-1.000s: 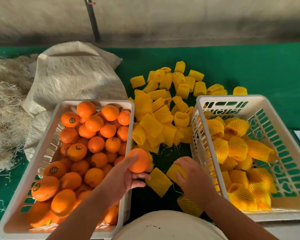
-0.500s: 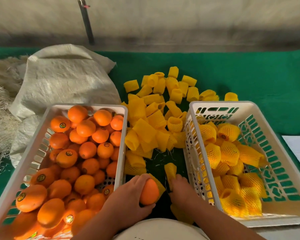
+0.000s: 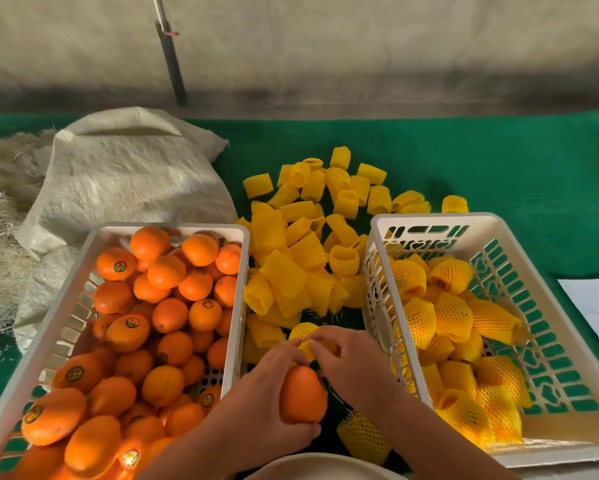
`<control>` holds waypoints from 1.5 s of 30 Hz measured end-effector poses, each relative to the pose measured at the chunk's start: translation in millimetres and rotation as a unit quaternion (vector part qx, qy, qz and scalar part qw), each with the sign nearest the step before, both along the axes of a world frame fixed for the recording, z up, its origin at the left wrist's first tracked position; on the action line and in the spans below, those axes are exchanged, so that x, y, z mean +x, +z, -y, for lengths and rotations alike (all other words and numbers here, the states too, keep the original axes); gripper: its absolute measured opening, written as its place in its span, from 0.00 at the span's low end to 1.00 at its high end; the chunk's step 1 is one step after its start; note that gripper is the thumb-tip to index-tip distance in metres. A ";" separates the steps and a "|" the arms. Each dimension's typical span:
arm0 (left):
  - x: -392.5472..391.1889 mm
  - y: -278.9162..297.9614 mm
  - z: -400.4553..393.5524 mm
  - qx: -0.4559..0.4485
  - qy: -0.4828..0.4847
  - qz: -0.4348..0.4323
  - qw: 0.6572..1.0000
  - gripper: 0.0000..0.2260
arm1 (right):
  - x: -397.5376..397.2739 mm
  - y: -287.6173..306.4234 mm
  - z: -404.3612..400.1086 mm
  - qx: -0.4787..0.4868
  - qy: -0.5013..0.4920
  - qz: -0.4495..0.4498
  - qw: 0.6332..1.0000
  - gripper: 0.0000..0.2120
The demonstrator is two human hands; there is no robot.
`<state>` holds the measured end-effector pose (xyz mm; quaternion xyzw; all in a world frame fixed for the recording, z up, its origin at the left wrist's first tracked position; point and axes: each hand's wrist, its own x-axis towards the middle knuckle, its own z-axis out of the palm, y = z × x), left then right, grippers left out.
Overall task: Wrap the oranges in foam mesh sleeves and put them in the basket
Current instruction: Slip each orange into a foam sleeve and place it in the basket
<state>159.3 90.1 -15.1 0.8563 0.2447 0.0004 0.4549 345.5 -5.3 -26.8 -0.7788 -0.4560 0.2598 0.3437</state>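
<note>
A green cloth (image 3: 464, 161) covers the table. At 8 o'clock sits a white plastic basket of bare oranges (image 3: 237, 289). At 4 o'clock sits a white plastic basket of wrapped oranges (image 3: 429, 218). A pile of loose yellow foam mesh sleeves (image 3: 308, 237) lies between them, toward 12 o'clock. At 6 o'clock the left hand (image 3: 260, 400) curls its fingers around one bare orange (image 3: 303, 394). Just above it, the right hand (image 3: 355, 367) pinches one yellow foam mesh sleeve (image 3: 305, 332) with fingertips close together, touching the orange's top.
</note>
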 end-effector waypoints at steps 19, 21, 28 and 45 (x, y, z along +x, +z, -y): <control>10.1 44.6 -16.1 -0.325 0.239 0.059 0.913 0.34 | 10.8 17.5 9.0 -0.112 0.101 0.104 0.983 0.22; 12.4 49.0 -22.9 -0.443 0.287 0.107 0.843 0.30 | 7.8 15.9 11.9 -0.115 0.102 0.135 0.979 0.22; 19.1 51.6 -32.3 -0.623 0.395 0.199 0.645 0.29 | -7.4 29.1 9.2 -0.007 0.133 0.184 0.974 0.29; 29.9 41.0 -8.7 -0.372 0.364 0.170 0.837 0.25 | -21.9 19.3 -2.0 -0.014 0.066 -0.001 0.998 0.22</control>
